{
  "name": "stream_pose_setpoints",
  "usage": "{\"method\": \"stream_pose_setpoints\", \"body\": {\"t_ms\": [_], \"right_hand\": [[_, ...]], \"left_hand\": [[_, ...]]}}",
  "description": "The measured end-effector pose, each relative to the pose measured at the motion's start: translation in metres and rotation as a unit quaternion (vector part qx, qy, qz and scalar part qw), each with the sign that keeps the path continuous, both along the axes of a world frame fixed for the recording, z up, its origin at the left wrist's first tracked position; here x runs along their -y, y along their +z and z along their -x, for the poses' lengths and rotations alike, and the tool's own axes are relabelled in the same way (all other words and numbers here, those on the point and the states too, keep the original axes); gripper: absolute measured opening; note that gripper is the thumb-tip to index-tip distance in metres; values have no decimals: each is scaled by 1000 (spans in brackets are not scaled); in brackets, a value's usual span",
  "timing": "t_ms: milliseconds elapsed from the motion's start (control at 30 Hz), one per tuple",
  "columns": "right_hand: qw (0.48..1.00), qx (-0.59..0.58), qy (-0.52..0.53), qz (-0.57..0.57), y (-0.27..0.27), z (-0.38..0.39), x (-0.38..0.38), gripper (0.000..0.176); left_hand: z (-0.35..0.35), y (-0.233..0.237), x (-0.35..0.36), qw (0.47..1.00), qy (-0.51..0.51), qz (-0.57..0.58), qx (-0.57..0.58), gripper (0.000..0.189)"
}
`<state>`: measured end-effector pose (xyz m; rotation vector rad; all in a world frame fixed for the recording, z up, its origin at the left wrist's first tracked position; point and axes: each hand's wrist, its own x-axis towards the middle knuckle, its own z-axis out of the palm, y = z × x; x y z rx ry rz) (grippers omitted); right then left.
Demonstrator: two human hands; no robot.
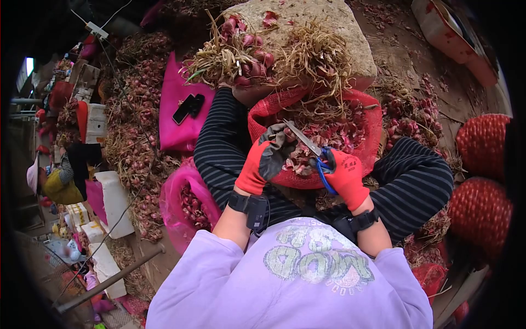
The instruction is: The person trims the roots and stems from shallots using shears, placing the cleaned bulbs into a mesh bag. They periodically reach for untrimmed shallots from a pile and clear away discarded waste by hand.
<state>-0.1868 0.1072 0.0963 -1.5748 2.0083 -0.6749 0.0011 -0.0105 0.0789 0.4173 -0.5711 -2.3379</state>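
Observation:
My right hand [346, 178], in a red glove, grips scissors [304, 138] by their blue handles, with the metal blades pointing up and left. My left hand [264, 162], in a red glove with a grey palm, is curled beside the blades. Whatever lies within its fingers is too hidden to name. Both hands are over a red mesh bag [371, 123] between my legs, which holds loose papery shallot skins and dry stalks. Beyond the bag, a bunch of shallots [255, 57] with dried tops rests on a pale stone-like block [350, 41], beside a heap of dry stalks [318, 55].
A phone [183, 109] lies on pink plastic to the left. Below it sits a pink mesh bag [174, 205] of shallots. Shallot heaps [134, 126] cover the left floor. Filled red sacks [479, 145] stand at right. Another person [60, 181] is at far left.

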Motion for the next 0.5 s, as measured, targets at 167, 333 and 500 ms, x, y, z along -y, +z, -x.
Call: {"method": "stream_pose_setpoints", "body": {"t_ms": [167, 333, 500], "right_hand": [[990, 129, -46, -37, -3, 0, 2, 32], [928, 353, -79, 95, -1, -7, 12, 24], [881, 466, -70, 36, 6, -7, 19, 22]], "left_hand": [[-7, 8, 0, 986, -90, -139, 20, 31], [2, 7, -7, 957, -109, 161, 217, 24], [7, 28, -17, 833, -124, 418, 339, 17]]}}
